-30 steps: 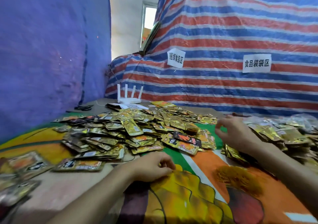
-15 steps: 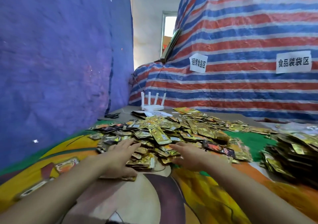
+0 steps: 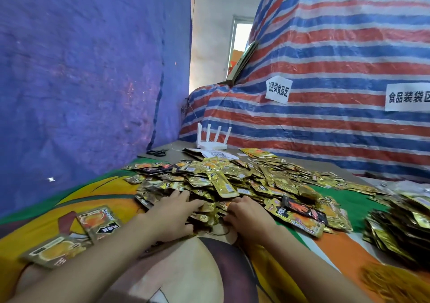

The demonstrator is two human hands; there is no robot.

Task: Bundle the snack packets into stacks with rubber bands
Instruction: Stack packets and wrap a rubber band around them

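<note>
A wide heap of small gold snack packets (image 3: pixel 232 181) covers the middle of the colourful printed table cover (image 3: pixel 190 267). My left hand (image 3: pixel 172 212) lies on the heap's near edge, fingers spread flat over the packets. My right hand (image 3: pixel 249 216) is beside it at the same edge, with fingers curled and their tips hidden among the packets. A small clump of packets (image 3: pixel 206 216) sits between the two hands. A thin dark loop (image 3: pixel 218 233), possibly a rubber band, lies on the cover just below that clump. A blurred heap of yellow-brown bands (image 3: pixel 384 277) lies at the lower right.
A second heap of gold packets (image 3: pixel 400 228) sits at the right. Two larger loose packets (image 3: pixel 100 221) (image 3: pixel 55 249) lie at the left. A white router (image 3: pixel 211 139) and black scissors (image 3: pixel 158 153) stand at the back. Blue tarp (image 3: pixel 81 81) walls the left, striped tarp (image 3: pixel 325 128) the back.
My right hand has left the right-hand heap and come to the main heap. My left hand has slid forward onto the packets. The view has turned left.
</note>
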